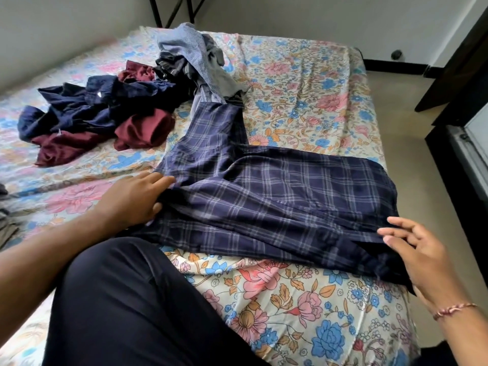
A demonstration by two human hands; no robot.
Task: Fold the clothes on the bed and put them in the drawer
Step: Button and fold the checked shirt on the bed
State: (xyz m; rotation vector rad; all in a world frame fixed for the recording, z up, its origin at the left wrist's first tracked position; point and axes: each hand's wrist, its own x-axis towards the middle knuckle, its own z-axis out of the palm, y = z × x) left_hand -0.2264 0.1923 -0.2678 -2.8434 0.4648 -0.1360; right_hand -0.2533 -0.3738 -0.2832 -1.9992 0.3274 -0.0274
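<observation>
Checked trousers [277, 196] lie spread on the flowered bed [303, 313], the left hand [132, 202] pressing flat with straight fingers on their left end, the right hand [420, 249] loosely spread, fingertips touching the right edge.

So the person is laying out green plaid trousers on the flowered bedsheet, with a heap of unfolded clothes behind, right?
Not quite: the plaid trousers are navy blue with pale lines, not green, as the head view shows. The rest holds: they lie spread on the flowered bedsheet, the left hand and right hand at their edges, and the heap of unfolded clothes lies behind.
</observation>
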